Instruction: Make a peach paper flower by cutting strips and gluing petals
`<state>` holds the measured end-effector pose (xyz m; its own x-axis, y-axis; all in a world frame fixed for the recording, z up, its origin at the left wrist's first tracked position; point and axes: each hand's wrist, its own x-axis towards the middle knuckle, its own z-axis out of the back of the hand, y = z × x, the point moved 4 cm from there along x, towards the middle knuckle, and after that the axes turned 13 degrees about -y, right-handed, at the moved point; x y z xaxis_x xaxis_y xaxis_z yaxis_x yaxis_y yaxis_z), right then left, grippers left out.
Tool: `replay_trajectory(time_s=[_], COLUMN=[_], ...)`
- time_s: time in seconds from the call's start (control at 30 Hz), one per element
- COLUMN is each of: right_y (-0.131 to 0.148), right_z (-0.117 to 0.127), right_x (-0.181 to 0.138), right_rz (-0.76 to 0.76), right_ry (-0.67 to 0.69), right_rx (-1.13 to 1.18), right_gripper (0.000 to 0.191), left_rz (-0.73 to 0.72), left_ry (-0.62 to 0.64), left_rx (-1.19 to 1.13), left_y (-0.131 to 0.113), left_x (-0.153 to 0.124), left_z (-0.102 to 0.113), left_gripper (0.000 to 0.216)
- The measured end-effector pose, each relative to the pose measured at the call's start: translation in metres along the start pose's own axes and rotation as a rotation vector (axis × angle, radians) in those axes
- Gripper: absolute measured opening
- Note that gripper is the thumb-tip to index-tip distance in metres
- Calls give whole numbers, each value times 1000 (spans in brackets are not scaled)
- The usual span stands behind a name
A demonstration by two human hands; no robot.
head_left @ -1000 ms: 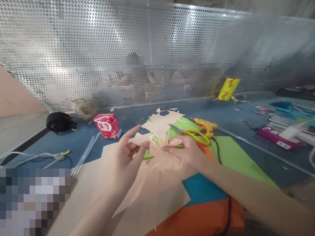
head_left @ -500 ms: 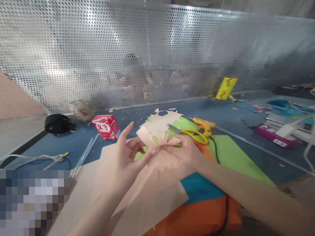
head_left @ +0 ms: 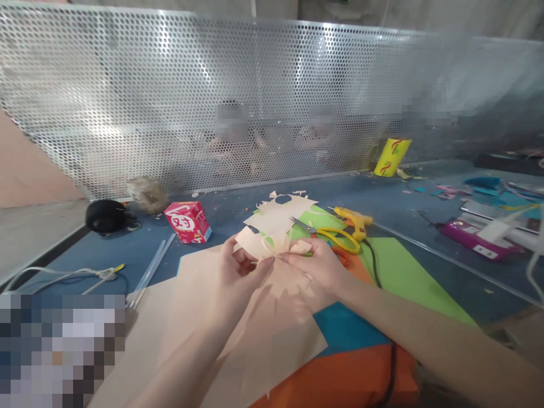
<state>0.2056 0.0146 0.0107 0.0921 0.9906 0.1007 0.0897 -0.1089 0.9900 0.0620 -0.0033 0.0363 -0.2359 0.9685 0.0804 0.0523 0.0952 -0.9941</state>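
Between my hands is a cream paper flower (head_left: pixel 279 242) with curled, layered petals. My left hand (head_left: pixel 242 272) pinches its left side, thumb at the base and fingers curled behind. From the right, my right hand (head_left: pixel 317 262) grips the flower with thumb and fingertips, near a green strip at its base. Cream paper sheets (head_left: pixel 187 317) lie beneath both hands. Just beyond the flower, yellow-handled scissors (head_left: pixel 340 239) rest on green paper, beside a cut cream sheet (head_left: pixel 272 214) with a round hole.
A yellow glue gun (head_left: pixel 355 220) with a black cord lies right of the scissors. A pink box (head_left: pixel 187 222) and clear glue sticks (head_left: pixel 151 272) are on the left. Farther right are a purple power strip (head_left: pixel 476 241) and a yellow roll (head_left: pixel 393 157). A perforated metal screen (head_left: pixel 255 68) stands behind.
My left hand's raised fingers have come down and closed in around the flower. The right hand keeps its grip. The whole view has shifted slightly.
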Motion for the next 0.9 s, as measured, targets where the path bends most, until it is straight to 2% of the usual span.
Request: replay_trajectory(time_s=[0.33,0.6,0.9], right_y=[-4,-4,1], right_z=[-2,-5,-4], right_x=[-2,-2,-4], right_rz=[-67,-149,-114], right_ry=[-9,-23,-12], right_rx=[142,227,207], right_gripper=[31,23,22], left_rz=[22,-16,-52], left_ry=[-74,-49,-75], left_rx=[101,27,-1], left_y=[-16,4,6], left_x=[-7,-1,-4], left_z=[-1,2,0], left_gripper=[26,38,53])
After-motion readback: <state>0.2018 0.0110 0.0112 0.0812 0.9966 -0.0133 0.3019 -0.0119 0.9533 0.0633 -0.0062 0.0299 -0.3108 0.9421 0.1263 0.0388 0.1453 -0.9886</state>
